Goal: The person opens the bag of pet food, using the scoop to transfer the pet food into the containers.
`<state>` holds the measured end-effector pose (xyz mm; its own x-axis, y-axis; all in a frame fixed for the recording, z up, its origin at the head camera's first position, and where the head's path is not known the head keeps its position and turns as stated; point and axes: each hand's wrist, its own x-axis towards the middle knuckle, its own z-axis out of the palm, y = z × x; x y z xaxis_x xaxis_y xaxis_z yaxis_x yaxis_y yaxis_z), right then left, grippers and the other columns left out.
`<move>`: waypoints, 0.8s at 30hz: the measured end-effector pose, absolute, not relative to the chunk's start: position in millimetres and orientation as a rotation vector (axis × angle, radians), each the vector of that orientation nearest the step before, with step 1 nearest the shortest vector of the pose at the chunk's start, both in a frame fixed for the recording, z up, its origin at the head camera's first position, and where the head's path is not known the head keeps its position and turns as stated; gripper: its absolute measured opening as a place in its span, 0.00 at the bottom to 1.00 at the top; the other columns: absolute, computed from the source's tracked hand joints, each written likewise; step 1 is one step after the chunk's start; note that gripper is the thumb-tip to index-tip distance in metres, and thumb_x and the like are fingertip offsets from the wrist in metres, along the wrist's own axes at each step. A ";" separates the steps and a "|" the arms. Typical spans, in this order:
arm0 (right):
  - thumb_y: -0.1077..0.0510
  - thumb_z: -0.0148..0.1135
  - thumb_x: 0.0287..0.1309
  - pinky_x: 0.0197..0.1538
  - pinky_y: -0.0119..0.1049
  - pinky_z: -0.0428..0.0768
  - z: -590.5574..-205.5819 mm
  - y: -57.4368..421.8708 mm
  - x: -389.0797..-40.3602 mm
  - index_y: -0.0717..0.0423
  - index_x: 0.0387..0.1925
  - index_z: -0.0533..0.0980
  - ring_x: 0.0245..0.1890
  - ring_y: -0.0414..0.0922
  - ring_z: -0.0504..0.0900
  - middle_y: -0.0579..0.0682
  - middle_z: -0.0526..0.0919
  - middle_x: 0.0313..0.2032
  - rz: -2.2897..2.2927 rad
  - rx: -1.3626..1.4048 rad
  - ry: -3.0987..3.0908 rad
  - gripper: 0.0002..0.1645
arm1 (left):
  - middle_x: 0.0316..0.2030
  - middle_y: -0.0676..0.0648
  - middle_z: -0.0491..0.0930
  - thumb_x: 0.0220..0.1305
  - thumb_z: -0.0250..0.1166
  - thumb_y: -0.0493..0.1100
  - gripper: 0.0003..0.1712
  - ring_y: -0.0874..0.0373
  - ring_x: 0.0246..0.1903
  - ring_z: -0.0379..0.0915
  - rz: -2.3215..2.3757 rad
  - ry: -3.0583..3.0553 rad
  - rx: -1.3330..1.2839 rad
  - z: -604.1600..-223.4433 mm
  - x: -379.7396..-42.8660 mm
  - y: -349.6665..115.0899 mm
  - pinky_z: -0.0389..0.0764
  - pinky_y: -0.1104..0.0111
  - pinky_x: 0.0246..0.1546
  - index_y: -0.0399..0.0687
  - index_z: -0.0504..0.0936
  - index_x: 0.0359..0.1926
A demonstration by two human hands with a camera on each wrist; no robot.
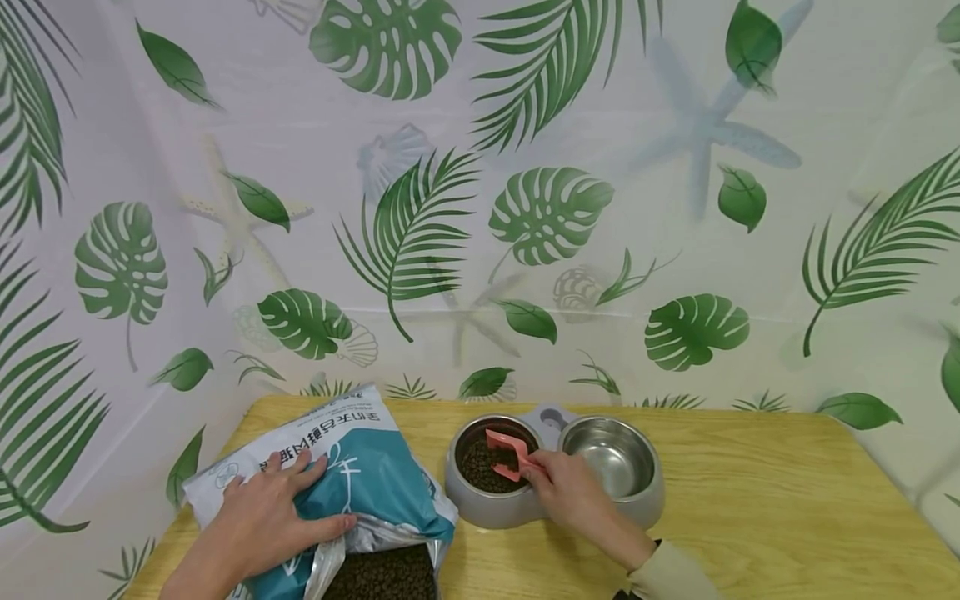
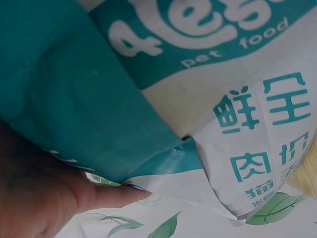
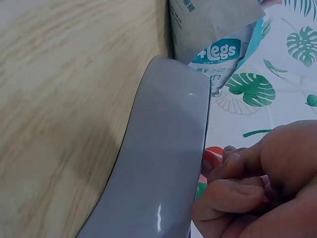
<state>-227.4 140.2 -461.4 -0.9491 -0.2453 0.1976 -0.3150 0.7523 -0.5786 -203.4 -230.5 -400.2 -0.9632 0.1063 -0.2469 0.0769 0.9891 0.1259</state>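
Note:
My left hand [image 1: 262, 521] rests with fingers spread on a teal and white pet food bag [image 1: 382, 479]. The bag leans on its side, its torn mouth toward me, with brown kibble [image 1: 386, 575] showing inside. In the left wrist view, one finger [image 2: 116, 195] lies along the bag's edge. My right hand [image 1: 573, 492] grips the handle of a pink-red scoop [image 1: 517, 450]. The scoop is over the left bowl of a grey double feeder [image 1: 495, 510], which holds kibble. The right steel bowl [image 1: 618, 458] has none. In the right wrist view, the feeder's wall hides most of the scoop.
A wood-grain table [image 1: 765, 500] carries the bag and the feeder. A white cloth with green leaf prints [image 1: 551, 212] hangs behind the table and at its left side. The feeder stands near the table's back edge, close to the bag.

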 end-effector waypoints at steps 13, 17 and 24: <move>0.61 0.67 0.65 0.26 0.32 0.65 -461.2 149.2 -225.2 0.52 0.23 0.76 0.21 0.38 0.65 0.42 0.69 0.18 0.871 0.429 -2.756 0.14 | 0.73 0.33 0.66 0.50 0.56 0.88 0.64 0.19 0.70 0.56 0.165 2.877 0.133 -399.5 -204.2 -229.2 0.59 0.19 0.57 0.48 0.72 0.74; 0.61 0.66 0.66 0.26 0.33 0.66 -459.0 148.8 -224.3 0.52 0.22 0.73 0.21 0.40 0.66 0.43 0.70 0.17 0.795 0.443 -2.753 0.16 | 0.74 0.33 0.66 0.50 0.56 0.88 0.63 0.19 0.70 0.56 0.167 2.873 0.133 -399.3 -204.6 -229.4 0.60 0.19 0.57 0.48 0.72 0.74; 0.60 0.66 0.66 0.26 0.34 0.67 -456.9 147.0 -222.1 0.53 0.25 0.75 0.20 0.39 0.68 0.44 0.74 0.19 0.615 0.482 -2.741 0.13 | 0.73 0.33 0.67 0.49 0.56 0.89 0.64 0.18 0.70 0.56 0.177 2.878 0.135 -400.1 -203.8 -229.9 0.60 0.19 0.56 0.48 0.72 0.73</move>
